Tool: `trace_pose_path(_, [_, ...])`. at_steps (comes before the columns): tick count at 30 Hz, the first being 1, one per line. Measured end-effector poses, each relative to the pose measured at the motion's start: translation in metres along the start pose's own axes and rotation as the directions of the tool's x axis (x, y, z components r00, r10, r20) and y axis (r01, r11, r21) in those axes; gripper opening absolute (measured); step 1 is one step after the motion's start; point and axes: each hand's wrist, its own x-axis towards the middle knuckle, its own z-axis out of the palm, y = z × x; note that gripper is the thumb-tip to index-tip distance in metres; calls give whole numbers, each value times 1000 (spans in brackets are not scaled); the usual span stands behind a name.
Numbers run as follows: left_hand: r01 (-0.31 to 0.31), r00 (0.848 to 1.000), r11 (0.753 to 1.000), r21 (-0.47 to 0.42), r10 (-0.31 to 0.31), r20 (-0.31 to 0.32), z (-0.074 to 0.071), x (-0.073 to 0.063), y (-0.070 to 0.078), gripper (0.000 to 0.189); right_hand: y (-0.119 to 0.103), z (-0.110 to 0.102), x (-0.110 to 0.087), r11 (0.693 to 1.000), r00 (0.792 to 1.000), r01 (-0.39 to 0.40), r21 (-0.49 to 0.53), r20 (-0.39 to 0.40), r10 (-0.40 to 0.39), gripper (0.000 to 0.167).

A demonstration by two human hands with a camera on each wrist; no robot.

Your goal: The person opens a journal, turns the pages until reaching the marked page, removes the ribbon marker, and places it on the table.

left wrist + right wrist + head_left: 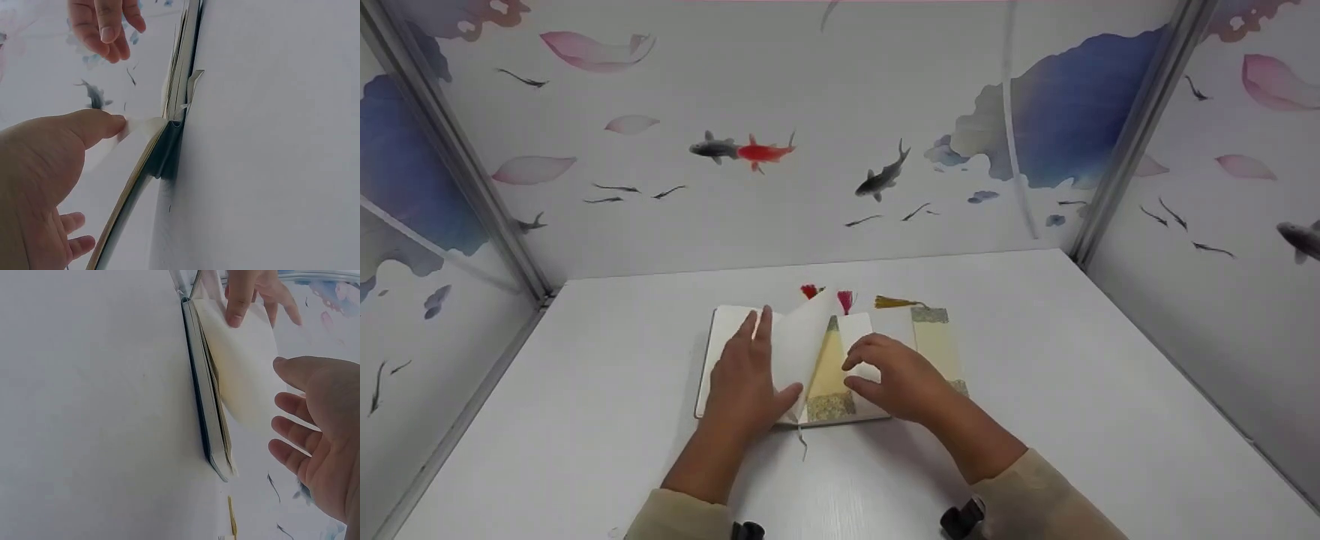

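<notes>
An open notebook (724, 326) lies on the white table, with one page (808, 330) standing partly lifted near its middle. My left hand (746, 382) is over the left side, fingers extended, its thumb (101, 125) against the lifted page. Above the right side hovers my right hand (904, 379), fingers loosely bent, holding nothing and apart from the page in the right wrist view. Beside the lifted page is a yellow bookmark (829, 364) with a speckled end, partly hidden. A white strip (855, 325) lies next to it, below a pink tassel (845, 301).
Another yellow bookmark (936, 345) with a gold tassel (896, 302) lies at the notebook's right. A red tassel (809, 291) shows beyond the top edge. A ribbon (803, 444) hangs from the lower edge. Printed panels (810, 210) enclose the table's back and sides.
</notes>
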Motion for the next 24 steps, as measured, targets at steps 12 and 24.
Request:
trace_pose_path(12, [-26, 999, 994, 108, 23, 33, 0, -1, -1, 66, 3, 3, 2, 997, 993, -76, -10, 84, 77, 22])
trace_pose_path(24, [1, 985, 998, 68, -13, 172, 0, -5, -1, 54, 2, 6, 3, 990, 980, -139, -35, 140, 142, 28])
